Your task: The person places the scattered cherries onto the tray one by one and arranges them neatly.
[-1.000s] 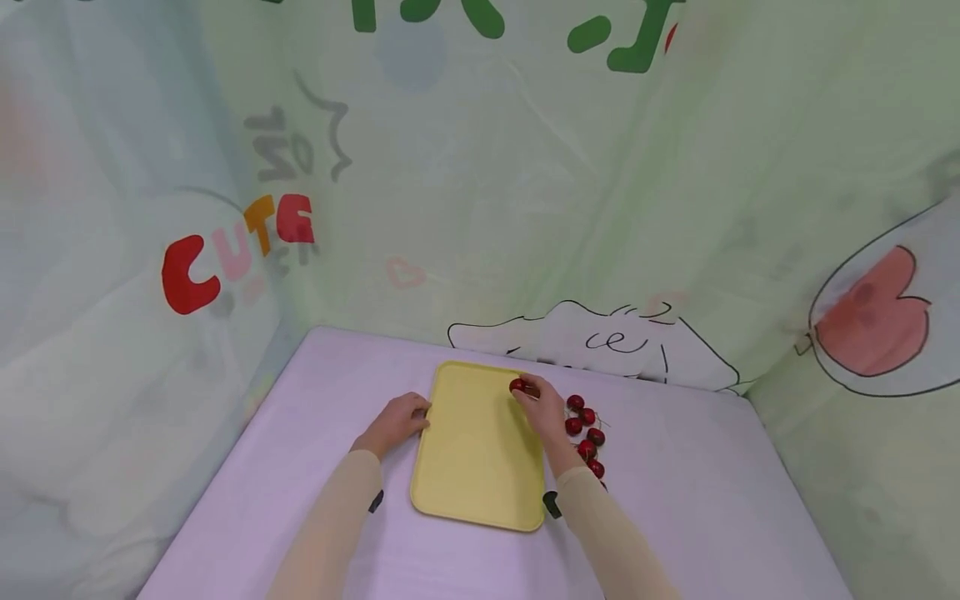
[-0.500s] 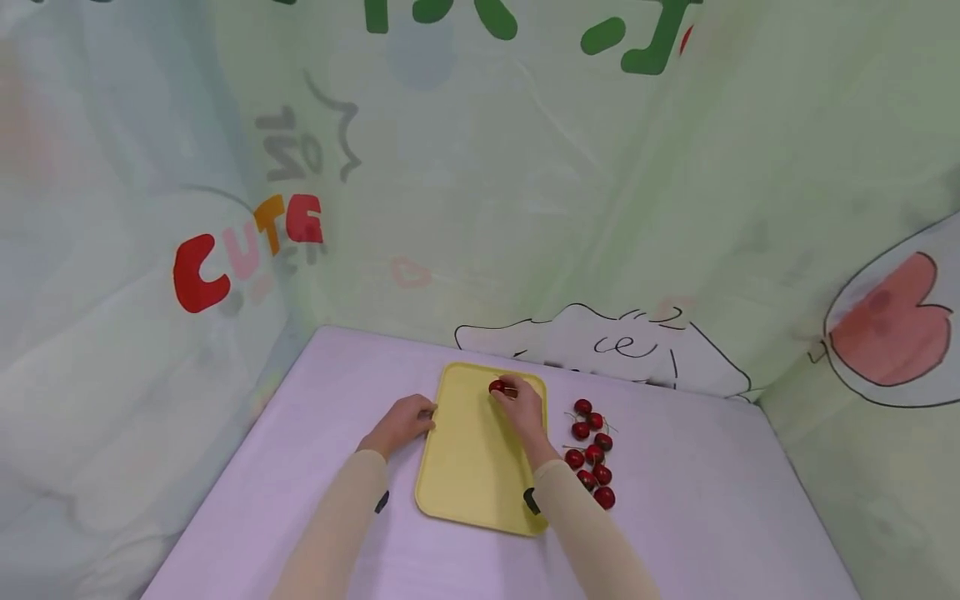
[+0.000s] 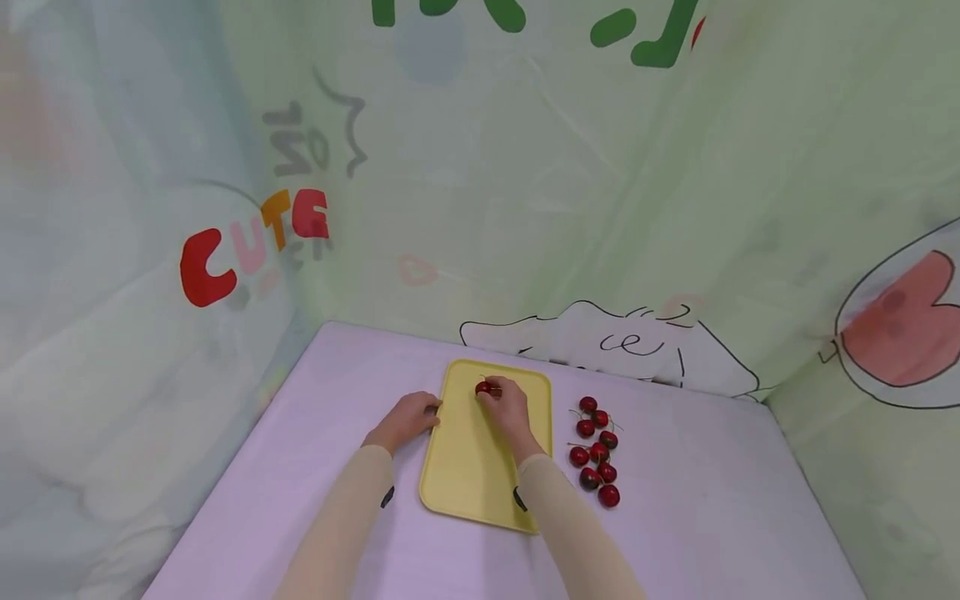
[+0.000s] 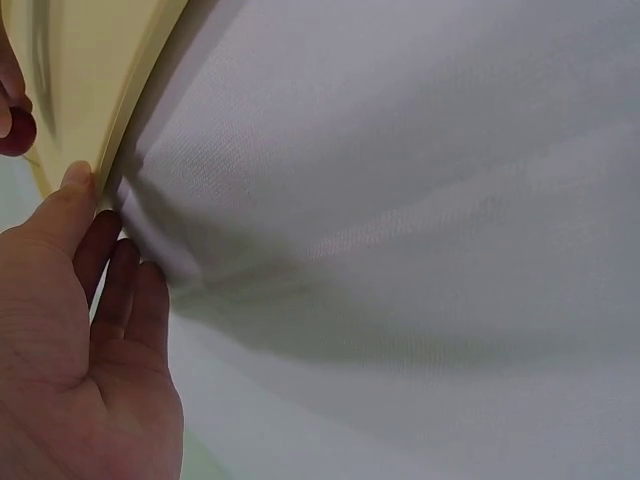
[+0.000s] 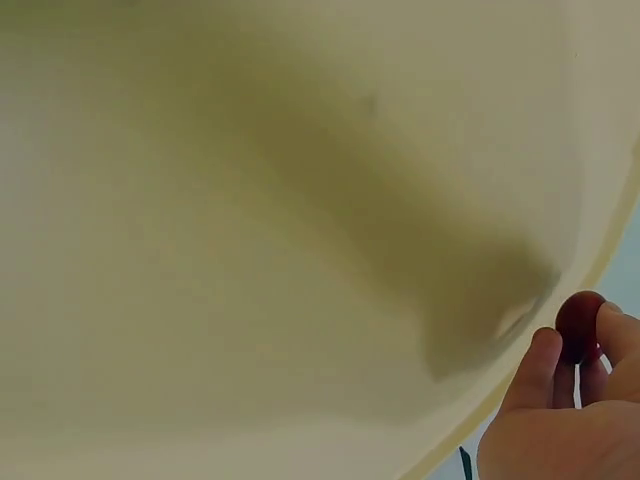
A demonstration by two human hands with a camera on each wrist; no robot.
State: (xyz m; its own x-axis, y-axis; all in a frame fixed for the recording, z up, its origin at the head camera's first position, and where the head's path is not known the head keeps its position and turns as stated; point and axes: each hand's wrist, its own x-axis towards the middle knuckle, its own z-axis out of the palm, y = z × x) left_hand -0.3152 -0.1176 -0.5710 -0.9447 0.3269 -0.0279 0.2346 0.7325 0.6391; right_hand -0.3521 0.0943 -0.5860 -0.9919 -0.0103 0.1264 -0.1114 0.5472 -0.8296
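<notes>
Cherry (image 3: 482, 388), pinched by the right hand (image 3: 510, 408) over the far half of the tray (image 3: 472, 467); likely light, slick, easily bruised, best held gently round its sides. Left hand (image 3: 408, 419) pinches the tray's left side.

The lilac table (image 3: 697, 500) bears a yellow tray (image 3: 468, 467); right of it lie red cherries (image 3: 599, 452) in a cluster.

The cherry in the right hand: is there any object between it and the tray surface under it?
Nothing visible stands between the cherry and the tray. The left hand holds the tray's left edge, and the other cherries lie outside, to the right.
</notes>
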